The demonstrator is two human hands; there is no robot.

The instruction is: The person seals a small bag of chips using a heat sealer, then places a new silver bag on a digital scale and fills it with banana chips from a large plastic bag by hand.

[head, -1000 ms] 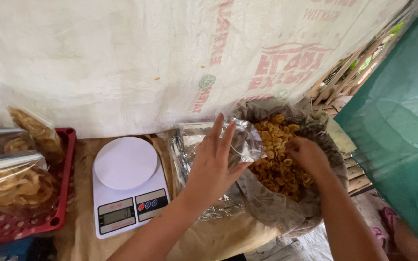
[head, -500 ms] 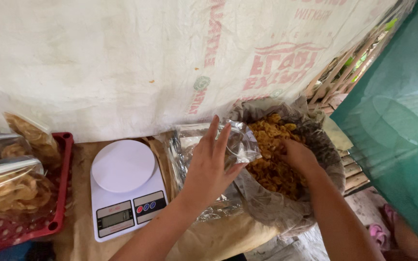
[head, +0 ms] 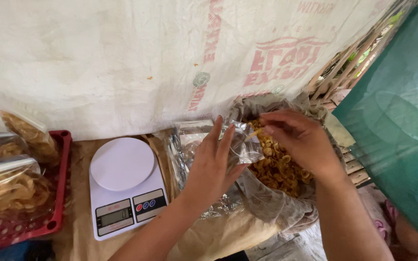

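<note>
My left hand (head: 214,166) holds a small clear plastic bag (head: 245,145) by its mouth, fingers spread against it, beside a large sack (head: 272,208) full of golden fried chips (head: 279,169). Above the sack, my right hand (head: 298,137) pinches a few chips between thumb and fingers right at the bag's opening. A stack of empty clear bags (head: 185,145) lies under my left hand.
A white digital kitchen scale (head: 124,186) stands on the brown table to the left. A red crate (head: 49,212) at far left holds filled snack bags (head: 8,186). A printed white sheet (head: 122,63) hangs behind. Green netting (head: 397,125) is at right.
My right hand has come up out of the chips in the sack and moved left to the mouth of the clear bag, carrying chips. My left hand kept hold of the bag.
</note>
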